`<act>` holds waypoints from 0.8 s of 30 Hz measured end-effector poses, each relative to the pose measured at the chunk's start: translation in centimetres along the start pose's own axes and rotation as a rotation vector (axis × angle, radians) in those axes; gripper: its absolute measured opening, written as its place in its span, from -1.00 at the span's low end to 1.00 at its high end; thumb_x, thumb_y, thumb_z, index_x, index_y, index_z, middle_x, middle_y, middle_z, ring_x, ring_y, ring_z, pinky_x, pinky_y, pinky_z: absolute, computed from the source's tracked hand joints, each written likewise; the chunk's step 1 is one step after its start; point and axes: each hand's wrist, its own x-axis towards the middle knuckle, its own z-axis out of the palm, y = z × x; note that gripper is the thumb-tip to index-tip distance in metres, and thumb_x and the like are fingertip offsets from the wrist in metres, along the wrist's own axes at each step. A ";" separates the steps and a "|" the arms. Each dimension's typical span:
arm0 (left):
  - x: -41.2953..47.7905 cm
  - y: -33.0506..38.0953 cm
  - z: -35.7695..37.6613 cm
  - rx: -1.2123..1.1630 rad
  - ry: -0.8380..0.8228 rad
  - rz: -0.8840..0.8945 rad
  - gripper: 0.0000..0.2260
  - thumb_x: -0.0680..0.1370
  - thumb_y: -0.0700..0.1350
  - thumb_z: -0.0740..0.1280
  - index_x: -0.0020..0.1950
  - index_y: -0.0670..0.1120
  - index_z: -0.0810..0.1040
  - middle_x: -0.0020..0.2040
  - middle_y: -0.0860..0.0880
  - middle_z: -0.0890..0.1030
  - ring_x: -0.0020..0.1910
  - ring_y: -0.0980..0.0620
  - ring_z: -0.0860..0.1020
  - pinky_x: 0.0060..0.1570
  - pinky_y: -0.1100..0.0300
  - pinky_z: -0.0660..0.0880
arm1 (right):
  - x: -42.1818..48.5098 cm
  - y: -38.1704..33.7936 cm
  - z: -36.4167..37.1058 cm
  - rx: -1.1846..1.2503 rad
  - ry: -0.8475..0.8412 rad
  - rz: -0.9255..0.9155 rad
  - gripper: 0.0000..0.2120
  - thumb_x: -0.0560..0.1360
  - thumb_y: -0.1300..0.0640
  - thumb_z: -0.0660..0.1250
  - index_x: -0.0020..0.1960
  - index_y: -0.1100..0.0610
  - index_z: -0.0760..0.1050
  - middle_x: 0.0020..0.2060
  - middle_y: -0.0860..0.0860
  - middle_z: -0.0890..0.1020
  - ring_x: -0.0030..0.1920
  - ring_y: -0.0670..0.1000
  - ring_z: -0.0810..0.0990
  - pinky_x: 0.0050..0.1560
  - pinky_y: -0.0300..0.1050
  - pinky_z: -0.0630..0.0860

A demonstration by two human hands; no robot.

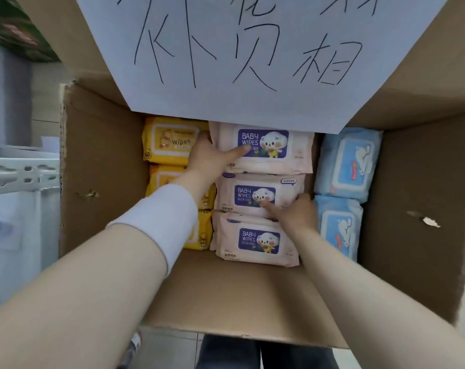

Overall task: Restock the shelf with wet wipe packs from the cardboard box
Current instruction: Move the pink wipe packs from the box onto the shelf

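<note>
Pink wet wipe packs lie in the middle column of the cardboard box point(100, 169), three showing, label up. Left hand point(212, 158) grips the far pink pack point(268, 155): thumb flat across its face, fingers tucked down its left edge beside the yellow packs point(170, 141). Right hand point(295, 214) pinches the middle pink pack point(250, 194) at its right edge, thumb on top, next to the blue packs point(348, 161). Edge grips probably suit the tight packing. The lift has not begun. White shelf point(20, 174) stands left of the box.

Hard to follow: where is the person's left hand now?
In the head view, the left hand is inside the cardboard box, gripping the left edge of the farthest pink pack, beside the yellow packs.
</note>
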 end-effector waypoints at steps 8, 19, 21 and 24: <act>-1.4 0.9 -1.0 -0.229 -0.240 -0.038 -0.75 0.43 -0.15 0.45 0.08 -0.05 0.54 -0.04 0.05 0.64 -0.07 0.14 0.61 -0.06 0.21 0.58 | -0.9 -0.3 -3.0 0.184 -0.253 -0.096 -0.57 0.31 -0.14 0.50 0.01 0.15 0.60 -0.08 0.00 0.66 -0.09 -0.04 0.60 -0.30 -0.32 0.43; -10.9 -2.4 -4.6 -0.556 -0.073 -0.190 -0.75 0.51 -0.17 0.36 0.17 -0.02 0.48 -0.06 0.02 0.64 -0.13 0.05 0.63 -0.34 0.21 0.61 | -7.3 3.0 -9.3 0.591 -0.318 0.031 -0.60 0.42 0.10 0.45 0.23 0.12 0.49 0.10 0.09 0.64 0.06 0.10 0.63 -0.13 -0.02 0.64; -13.9 -2.5 -5.8 -0.578 -0.048 -0.203 -0.76 0.51 -0.11 0.36 0.17 -0.04 0.50 -0.09 0.01 0.64 -0.14 0.03 0.63 -0.19 0.09 0.63 | -9.6 4.0 -10.9 0.606 -0.369 -0.017 -0.55 0.36 0.07 0.49 0.21 0.13 0.51 0.08 0.09 0.66 0.05 0.10 0.66 -0.17 -0.06 0.64; -19.5 -1.8 -8.2 -0.638 -0.020 -0.152 -0.83 0.52 -0.09 0.35 0.10 -0.02 0.52 -0.11 0.01 0.65 -0.22 0.08 0.65 -0.23 0.07 0.63 | -13.7 4.9 -13.1 0.608 -0.424 -0.062 -0.26 0.05 -0.09 0.62 0.17 0.11 0.54 0.07 0.06 0.68 0.05 0.08 0.67 -0.06 -0.04 0.62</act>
